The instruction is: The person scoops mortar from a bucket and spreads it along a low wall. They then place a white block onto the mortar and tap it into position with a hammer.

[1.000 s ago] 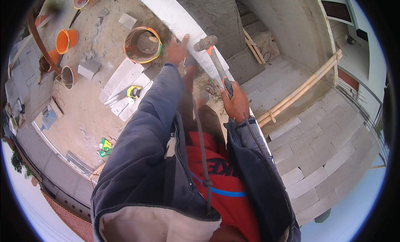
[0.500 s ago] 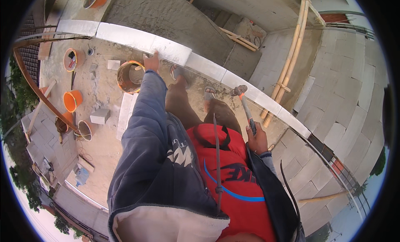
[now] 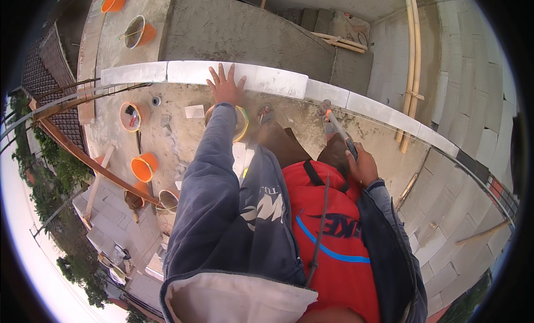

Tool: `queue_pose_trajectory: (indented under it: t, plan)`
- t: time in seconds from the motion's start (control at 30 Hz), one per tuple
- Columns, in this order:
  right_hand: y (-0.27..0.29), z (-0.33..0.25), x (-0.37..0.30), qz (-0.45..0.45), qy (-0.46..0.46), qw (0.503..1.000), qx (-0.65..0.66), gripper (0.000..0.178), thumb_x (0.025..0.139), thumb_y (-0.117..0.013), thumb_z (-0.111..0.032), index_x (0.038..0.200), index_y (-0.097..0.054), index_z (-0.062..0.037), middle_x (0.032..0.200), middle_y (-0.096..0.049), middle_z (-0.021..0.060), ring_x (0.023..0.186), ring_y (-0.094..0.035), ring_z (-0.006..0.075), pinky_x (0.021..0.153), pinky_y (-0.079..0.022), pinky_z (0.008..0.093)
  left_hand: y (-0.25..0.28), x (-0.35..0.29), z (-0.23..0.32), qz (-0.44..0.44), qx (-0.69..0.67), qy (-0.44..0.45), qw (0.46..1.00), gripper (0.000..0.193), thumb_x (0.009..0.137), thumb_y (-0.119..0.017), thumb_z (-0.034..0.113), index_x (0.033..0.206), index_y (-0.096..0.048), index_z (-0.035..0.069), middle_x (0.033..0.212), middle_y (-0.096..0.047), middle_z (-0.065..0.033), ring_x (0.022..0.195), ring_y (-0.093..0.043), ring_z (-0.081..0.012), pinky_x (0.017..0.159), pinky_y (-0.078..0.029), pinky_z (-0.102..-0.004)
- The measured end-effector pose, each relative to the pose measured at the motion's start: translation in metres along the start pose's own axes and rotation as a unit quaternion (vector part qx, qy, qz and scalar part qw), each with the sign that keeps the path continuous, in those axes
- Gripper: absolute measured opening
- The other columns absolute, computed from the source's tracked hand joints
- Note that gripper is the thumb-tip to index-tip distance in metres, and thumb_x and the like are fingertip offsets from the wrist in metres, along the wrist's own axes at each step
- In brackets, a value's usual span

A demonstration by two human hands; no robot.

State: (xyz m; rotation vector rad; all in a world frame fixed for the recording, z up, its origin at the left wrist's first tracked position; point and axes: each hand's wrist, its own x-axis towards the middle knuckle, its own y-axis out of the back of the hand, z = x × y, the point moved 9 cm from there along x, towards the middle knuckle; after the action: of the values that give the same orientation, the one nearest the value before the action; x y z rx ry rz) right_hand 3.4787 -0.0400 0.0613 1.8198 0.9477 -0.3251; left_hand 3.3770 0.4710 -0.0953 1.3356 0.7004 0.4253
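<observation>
A row of white blocks curves across the top of a low wall. On one long white block (image 3: 272, 82) my left hand (image 3: 225, 88) lies with its fingers spread, reaching over the block's near edge. To the right, my right hand (image 3: 362, 164) grips a mallet (image 3: 340, 128) by its grey handle. The mallet's dirty head points away from me, short of the wall, over one of my sandalled feet. Behind my left forearm an orange-rimmed bucket (image 3: 243, 124) is partly hidden. A thin string line runs along the near side of the blocks.
Several orange buckets stand at the left, one holding tools (image 3: 133, 117). A loose white block (image 3: 194, 111) lies on the dusty floor. Past the wall is a lower grey cement surface (image 3: 245, 39). Bamboo poles (image 3: 411, 61) lean at the right, beside a block wall (image 3: 467, 128).
My left hand has gone from pointing fingers at the block's near edge to lying spread on the block. The view has shifted, and the mallet is still in my right hand.
</observation>
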Motion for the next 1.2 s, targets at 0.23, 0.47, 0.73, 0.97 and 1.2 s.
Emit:
queue_pose_trajectory:
  t: [0.23,0.47,0.73,0.97,1.2]
  plan:
    - [-0.087,-0.104,0.067,0.031,-0.006,0.995,0.091,0.035,0.104,-0.06,-0.029,0.126,-0.058,-0.0009,0.105,-0.07,0.0319,0.098,-0.067,0.0524,0.085,-0.052,0.0577,-0.026,0.057,-0.025,-0.239,0.08,-0.051,0.966,0.122,0.073,-0.059,0.1,0.171,-0.02,0.038,0.181,0.005,-0.0096,0.161,0.022,-0.0487,0.104,-0.002,-0.0982]
    - [-0.122,-0.166,0.105,0.041,-0.085,0.985,0.147,0.038,0.11,-0.054,-0.036,0.119,-0.06,0.0,0.103,-0.068,0.0347,0.097,-0.065,0.0553,0.083,-0.05,0.0607,-0.028,0.059,-0.026,-0.248,0.031,-0.063,0.966,0.118,0.073,-0.066,0.096,0.169,-0.026,0.039,0.181,0.013,-0.0113,0.158,0.028,-0.0511,0.102,0.003,-0.098]
    - [-0.159,-0.158,0.122,0.04,-0.075,0.993,0.085,0.036,0.11,-0.053,-0.038,0.116,-0.058,-0.0031,0.088,-0.069,0.0329,0.084,-0.066,0.0575,0.074,-0.048,0.0664,-0.031,0.058,-0.032,-0.216,0.004,-0.068,0.974,0.114,0.072,-0.069,0.093,0.166,-0.033,0.039,0.18,0.011,-0.0135,0.158,0.027,-0.0521,0.1,0.007,-0.0984]
    - [-0.167,-0.151,0.12,0.056,-0.078,0.992,0.079,0.038,0.11,-0.053,-0.039,0.118,-0.059,-0.0028,0.089,-0.07,0.0326,0.085,-0.066,0.0574,0.075,-0.049,0.0658,-0.031,0.062,-0.026,-0.225,-0.002,-0.064,0.972,0.113,0.072,-0.068,0.094,0.165,-0.035,0.039,0.18,0.01,-0.0144,0.159,0.028,-0.0506,0.101,0.006,-0.0982]
    - [-0.175,-0.155,0.115,0.049,-0.078,0.993,0.073,0.044,0.113,-0.049,-0.043,0.127,-0.059,-0.0027,0.095,-0.072,0.0315,0.093,-0.07,0.0542,0.078,-0.053,0.0601,-0.032,0.058,-0.028,-0.234,-0.004,-0.065,0.97,0.115,0.074,-0.064,0.096,0.167,-0.032,0.038,0.18,0.015,-0.0124,0.159,0.029,-0.0497,0.1,0.006,-0.0984]
